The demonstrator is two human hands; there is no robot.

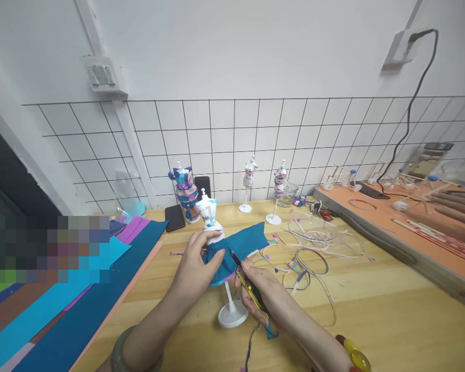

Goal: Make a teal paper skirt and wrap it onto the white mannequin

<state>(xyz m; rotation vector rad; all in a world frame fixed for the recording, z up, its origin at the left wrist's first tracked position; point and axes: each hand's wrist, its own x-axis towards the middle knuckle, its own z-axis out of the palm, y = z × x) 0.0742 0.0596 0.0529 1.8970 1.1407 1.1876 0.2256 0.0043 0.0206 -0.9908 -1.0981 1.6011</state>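
Note:
A small white mannequin (208,213) on a stand with a round base (232,315) stands on the wooden table (375,315) in front of me. A strip of teal fabric (250,242) is wrapped about its waist. My left hand (197,266) pinches the gathered fabric against the mannequin's waist. My right hand (260,295) grips a thin yellow and black tool (245,283); its dark tip touches the fabric just right of my left thumb.
Coloured foam sheets (81,310) lie at the left. A dressed mannequin (185,192), two phones (174,217) and two more mannequins (248,181) stand at the back by the wire grid. Loose strips and rings (313,243) lie at the right, beside an orange board (430,227).

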